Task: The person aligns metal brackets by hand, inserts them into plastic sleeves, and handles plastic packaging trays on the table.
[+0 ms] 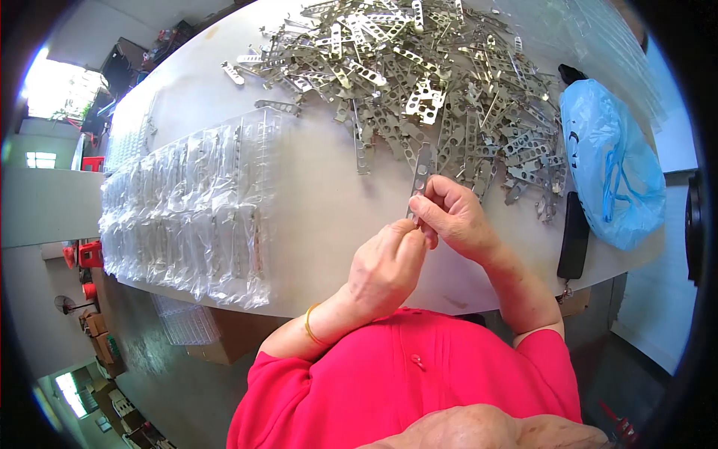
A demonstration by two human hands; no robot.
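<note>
A flat metal strip with round holes [421, 169] points up and away from me, its lower end between my two hands. My right hand [456, 221] grips it with the thumb across its face. Just left of that, my left hand [385, 269] is closed in a pinch at the strip's lower end; its fingertips hide what they hold. Beyond my hands lies a large heap of similar metal strips [389, 112]. At the left stands a clear plastic tray [258, 123] with rows of strips in clear plastic wrapping [183, 217].
A blue plastic bag [609, 165] lies at the right of the white table [321, 247], beside a long black object [574, 236]. Clear plastic sheets [598, 45] lie at the far right. Below the table's left edge are another clear tray [183, 320] and a cardboard box [232, 337].
</note>
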